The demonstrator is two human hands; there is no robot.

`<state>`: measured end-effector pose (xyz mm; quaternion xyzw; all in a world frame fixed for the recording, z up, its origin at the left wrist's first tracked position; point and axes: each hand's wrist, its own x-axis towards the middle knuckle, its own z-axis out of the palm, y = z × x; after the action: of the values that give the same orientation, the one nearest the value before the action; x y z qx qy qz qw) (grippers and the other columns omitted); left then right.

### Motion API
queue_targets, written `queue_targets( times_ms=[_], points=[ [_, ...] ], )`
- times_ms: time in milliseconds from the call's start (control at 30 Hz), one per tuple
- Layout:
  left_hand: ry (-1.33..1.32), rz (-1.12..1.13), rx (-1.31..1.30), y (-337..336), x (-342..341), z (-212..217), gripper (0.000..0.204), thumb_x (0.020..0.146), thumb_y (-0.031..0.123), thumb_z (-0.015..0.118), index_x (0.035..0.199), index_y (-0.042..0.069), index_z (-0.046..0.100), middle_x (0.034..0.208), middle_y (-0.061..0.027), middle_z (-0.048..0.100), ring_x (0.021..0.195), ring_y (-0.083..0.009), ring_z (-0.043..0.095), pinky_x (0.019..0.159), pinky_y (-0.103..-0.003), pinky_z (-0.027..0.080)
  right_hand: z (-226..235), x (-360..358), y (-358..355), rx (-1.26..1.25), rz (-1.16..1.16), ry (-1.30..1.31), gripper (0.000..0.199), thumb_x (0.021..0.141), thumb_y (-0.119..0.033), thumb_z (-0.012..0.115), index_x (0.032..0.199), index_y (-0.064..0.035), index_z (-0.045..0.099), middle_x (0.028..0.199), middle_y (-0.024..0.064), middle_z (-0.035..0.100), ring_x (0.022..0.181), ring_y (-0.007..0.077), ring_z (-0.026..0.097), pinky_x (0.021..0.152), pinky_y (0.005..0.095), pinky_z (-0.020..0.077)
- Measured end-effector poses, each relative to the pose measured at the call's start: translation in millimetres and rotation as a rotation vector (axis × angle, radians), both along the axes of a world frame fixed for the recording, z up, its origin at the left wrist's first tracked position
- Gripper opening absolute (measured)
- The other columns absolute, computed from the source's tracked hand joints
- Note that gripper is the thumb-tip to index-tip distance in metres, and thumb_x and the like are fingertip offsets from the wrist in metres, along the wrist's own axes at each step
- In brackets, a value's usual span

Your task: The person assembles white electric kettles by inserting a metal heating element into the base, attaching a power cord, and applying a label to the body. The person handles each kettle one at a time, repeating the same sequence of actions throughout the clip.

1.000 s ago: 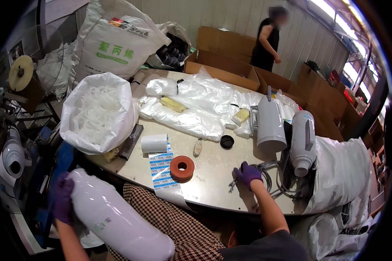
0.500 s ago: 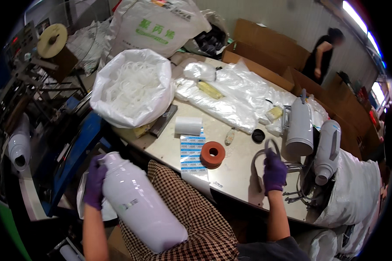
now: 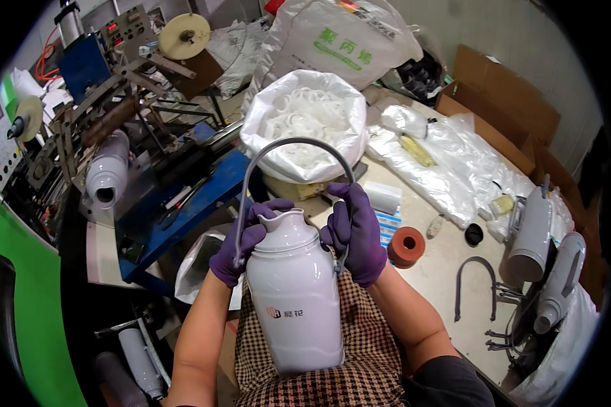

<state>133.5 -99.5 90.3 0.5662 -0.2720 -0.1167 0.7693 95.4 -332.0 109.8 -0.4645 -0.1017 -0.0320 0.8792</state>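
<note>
A glossy pale thermos jug shell (image 3: 296, 288) stands almost upright on my checked apron, its spouted mouth at the top. Above it arches a grey carrying handle (image 3: 299, 141). My left hand (image 3: 241, 243), in a purple glove, is closed at the handle's left end beside the jug's neck. My right hand (image 3: 357, 234), also gloved, has its fingers curled round the handle's right arm. At the jug's right shoulder the handle's lower end meets the side; whether it is fastened there, I cannot tell. The left end sits slightly out from the jug.
On the table (image 3: 428, 305) are a loose grey handle (image 3: 476, 261), an orange-brown tape roll (image 3: 406, 247) and a black cap (image 3: 474, 235). More jug shells (image 3: 531, 237) lie at the right. Behind stands a bag of white rings (image 3: 312, 125); a blue-framed machine (image 3: 176, 210) is at the left.
My right hand has brought a grey handle from the table to the jug. The jug has turned upright, and my left hand has shifted from its mouth to the handle. My view has swung left.
</note>
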Motion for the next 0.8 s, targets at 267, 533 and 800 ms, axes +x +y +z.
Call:
queue_targets(
  times_ms=[267,533,800],
  points=[
    [0.032,0.035,0.082,6.3,-14.7,2.8,0.067,0.085,0.043,0.068,0.137,0.002,0.057,0.13,-0.0101,0.062,0.119,-0.0202,0.06,0.105,-0.033,0.045,23.5,5.6,7.2,-0.549,0.069,-0.276,0.04,0.11,-0.026,0.038,0.11,0.004,0.064,0.071,0.0038,0.058,0.056,0.0086,0.048,0.059,0.028,0.0443],
    [0.181,0.017,0.02,-1.9,-27.1,9.2,0.046,0.087,0.026,0.064,0.125,0.001,0.059,0.135,-0.013,0.059,0.124,-0.0213,0.059,0.105,-0.035,0.048,-5.1,-0.4,-2.2,-0.502,-0.066,-0.55,0.029,0.101,-0.027,0.054,0.094,-0.0026,0.069,0.075,0.0019,0.06,0.07,0.0153,0.056,0.065,0.0311,0.0473],
    [0.1,0.033,0.137,-14.2,-21.9,13.3,0.036,0.089,0.04,0.07,0.096,0.008,0.055,0.14,-0.0178,0.052,0.125,-0.0286,0.058,0.105,-0.038,0.049,-12.8,-25.2,7.8,-0.692,-0.349,-1.439,0.016,0.08,-0.017,0.074,0.089,-0.0096,0.063,0.075,0.0032,0.059,0.073,0.0217,0.059,0.058,0.0363,0.0465]
  ],
)
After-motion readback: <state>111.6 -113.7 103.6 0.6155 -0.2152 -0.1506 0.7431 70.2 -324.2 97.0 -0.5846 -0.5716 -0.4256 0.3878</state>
